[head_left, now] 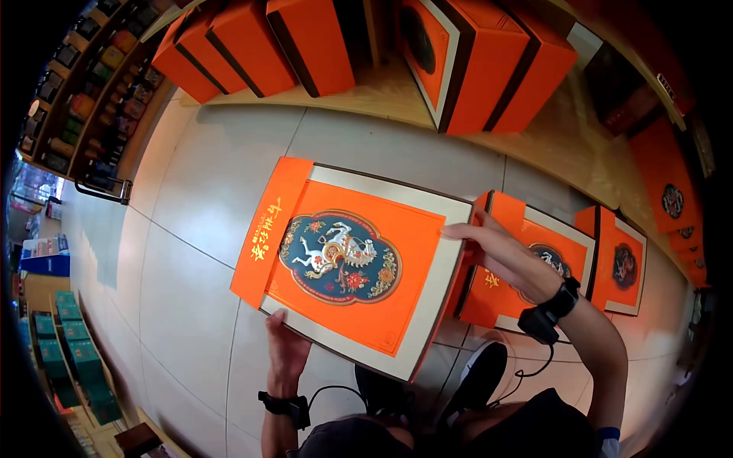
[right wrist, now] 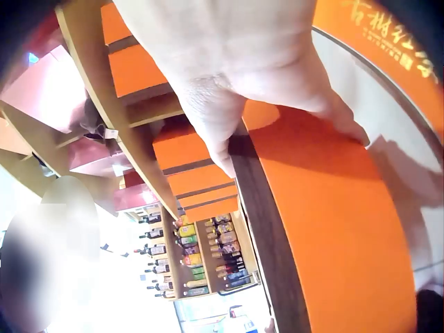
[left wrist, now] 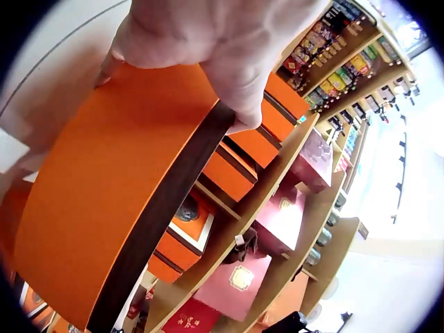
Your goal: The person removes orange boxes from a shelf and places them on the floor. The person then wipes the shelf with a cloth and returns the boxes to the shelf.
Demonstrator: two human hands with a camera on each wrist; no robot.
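An orange gift box with a cream border and a dark medallion of a white horse is held up above the tiled floor, tilted. My left hand grips its lower left edge, thumb on the top face. At the opposite edge my right hand holds it, thumb over the cream border and fingers underneath. In the left wrist view, the left hand spans the box's orange side and dark edge. The right wrist view shows the right hand spread across the box's other side.
Two similar orange boxes, one nearer and one farther, stand on the floor at right. A wooden shelf with several orange boxes runs along the top. Green packages fill a rack at lower left. My shoes are below.
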